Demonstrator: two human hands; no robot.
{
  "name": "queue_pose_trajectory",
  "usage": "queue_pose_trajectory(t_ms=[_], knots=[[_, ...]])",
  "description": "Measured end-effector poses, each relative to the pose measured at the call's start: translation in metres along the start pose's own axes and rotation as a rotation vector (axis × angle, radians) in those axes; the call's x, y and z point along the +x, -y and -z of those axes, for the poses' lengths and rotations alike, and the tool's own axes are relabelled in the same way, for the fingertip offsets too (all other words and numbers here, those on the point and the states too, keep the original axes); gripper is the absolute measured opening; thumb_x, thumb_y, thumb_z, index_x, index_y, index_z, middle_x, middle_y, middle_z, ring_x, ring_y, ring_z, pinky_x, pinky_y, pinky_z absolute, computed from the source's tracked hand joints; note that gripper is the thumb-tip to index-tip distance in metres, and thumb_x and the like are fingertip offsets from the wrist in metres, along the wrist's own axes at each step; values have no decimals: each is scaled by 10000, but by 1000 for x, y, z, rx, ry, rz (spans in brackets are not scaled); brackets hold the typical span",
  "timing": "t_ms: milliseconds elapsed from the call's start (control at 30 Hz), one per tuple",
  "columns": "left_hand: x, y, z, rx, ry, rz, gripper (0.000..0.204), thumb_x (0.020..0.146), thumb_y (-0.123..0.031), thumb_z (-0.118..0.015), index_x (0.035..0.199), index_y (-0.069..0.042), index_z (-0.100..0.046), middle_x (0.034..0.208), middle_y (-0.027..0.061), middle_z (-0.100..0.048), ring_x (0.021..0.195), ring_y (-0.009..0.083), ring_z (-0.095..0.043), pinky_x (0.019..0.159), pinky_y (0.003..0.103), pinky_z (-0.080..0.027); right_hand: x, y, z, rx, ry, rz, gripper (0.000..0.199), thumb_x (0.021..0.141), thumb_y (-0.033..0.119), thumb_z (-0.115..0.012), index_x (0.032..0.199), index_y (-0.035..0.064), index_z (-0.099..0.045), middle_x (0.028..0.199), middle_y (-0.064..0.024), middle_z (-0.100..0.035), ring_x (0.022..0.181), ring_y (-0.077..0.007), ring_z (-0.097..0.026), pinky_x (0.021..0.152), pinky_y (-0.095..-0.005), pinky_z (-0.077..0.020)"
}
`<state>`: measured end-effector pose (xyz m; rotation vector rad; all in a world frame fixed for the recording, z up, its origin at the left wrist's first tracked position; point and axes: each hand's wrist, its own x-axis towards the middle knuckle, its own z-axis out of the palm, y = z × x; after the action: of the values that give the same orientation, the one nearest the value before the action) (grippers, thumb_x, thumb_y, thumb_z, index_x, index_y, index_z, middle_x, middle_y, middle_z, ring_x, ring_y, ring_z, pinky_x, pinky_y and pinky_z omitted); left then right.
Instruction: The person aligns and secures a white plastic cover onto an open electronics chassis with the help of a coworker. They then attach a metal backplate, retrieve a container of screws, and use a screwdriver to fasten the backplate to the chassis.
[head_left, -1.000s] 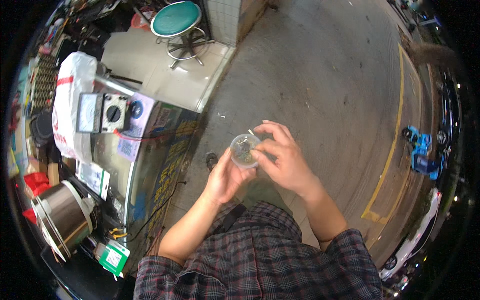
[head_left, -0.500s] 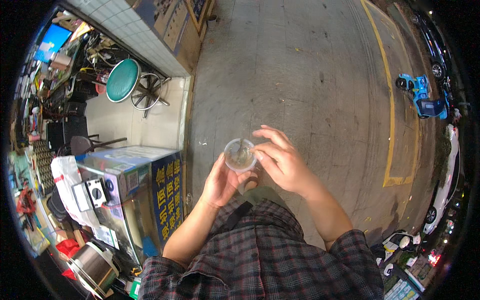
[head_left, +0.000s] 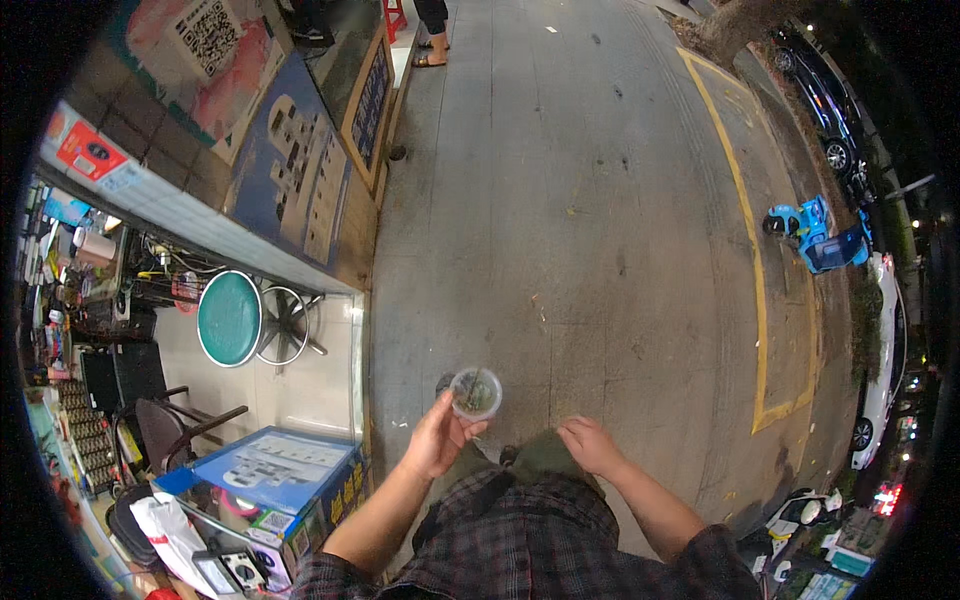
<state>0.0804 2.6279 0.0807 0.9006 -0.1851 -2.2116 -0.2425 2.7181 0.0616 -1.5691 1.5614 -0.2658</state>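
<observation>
My left hand (head_left: 438, 440) is closed round a round, clear plastic cup (head_left: 477, 394), thumb on its near left side and fingers underneath. Something dark or greenish shows inside the cup, too unclear to name. Apart from it, my right hand (head_left: 590, 444) hangs low by the right leg of my olive trousers (head_left: 545, 452). Its fingers are curled together, tips turned down; whether anything is inside them is hidden.
Grey pavement (head_left: 520, 250) stretches ahead, with a yellow painted line (head_left: 735, 180) on the right. A glass display counter (head_left: 335, 490), a green round stool (head_left: 230, 318) and a brown chair (head_left: 165, 432) stand left. A person (head_left: 432, 30) stands far ahead. A blue scooter (head_left: 822, 235) and cars are parked right.
My right hand has left the cup and dropped to the right, beside my leg. The cup stays in my left hand, lower in view. The view has tilted up, showing more pavement and a person ahead.
</observation>
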Motion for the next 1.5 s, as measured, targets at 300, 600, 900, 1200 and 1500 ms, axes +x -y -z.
queue_pose_trajectory(t_ms=[300, 600, 900, 1200, 1500], knots=[[189, -150, -39, 90, 4, -191, 625, 1103, -505, -508, 1566, -95, -420, 1528, 118, -542, 1388, 274, -554, 1117, 464, -477, 7, -336, -3, -284, 268, -715, 454, 979, 385, -581, 1117, -17, -738, 1165, -276, -724, 1070, -448, -699, 936, -529, -551], [372, -236, -158, -57, -71, -134, 630, 1090, -501, -517, 1567, -98, -431, 1519, 119, -549, 1332, 294, -592, 1081, 415, -506, 404, -173, 235, 42, -130, -369, 431, 1032, 353, -563, 1189, -20, -713, 1203, -257, -706, 1148, -442, -663, 979, -513, -529], [604, -353, -202, -21, -105, -9, 557, 1112, -430, -500, 1569, -117, -445, 1556, 75, -534, 1380, 257, -552, 1149, 460, -454, 640, 42, 551, 152, -456, 140, 231, 1002, 183, -673, 1184, 41, -685, 1199, -156, -692, 1146, -360, -664, 1000, -440, -526], [827, -588, -260, 99, 2, -6, 540, 1123, -389, -509, 1573, -98, -437, 1528, 108, -554, 1327, 255, -602, 1098, 426, -494, 830, 220, 845, -6, -798, 846, 304, 912, 96, -683, 1212, 48, -670, 1166, -155, -692, 1087, -325, -669, 967, -428, -534], [1058, -725, -328, 79, -140, -189, 540, 1109, -411, -516, 1562, -118, -481, 1563, 92, -552, 1372, 280, -586, 1158, 484, -452, 1097, 205, 1014, 266, -759, 1234, 287, 950, 155, -630, 1210, 38, -665, 1159, -148, -676, 1082, -305, -654, 959, -414, -523]])
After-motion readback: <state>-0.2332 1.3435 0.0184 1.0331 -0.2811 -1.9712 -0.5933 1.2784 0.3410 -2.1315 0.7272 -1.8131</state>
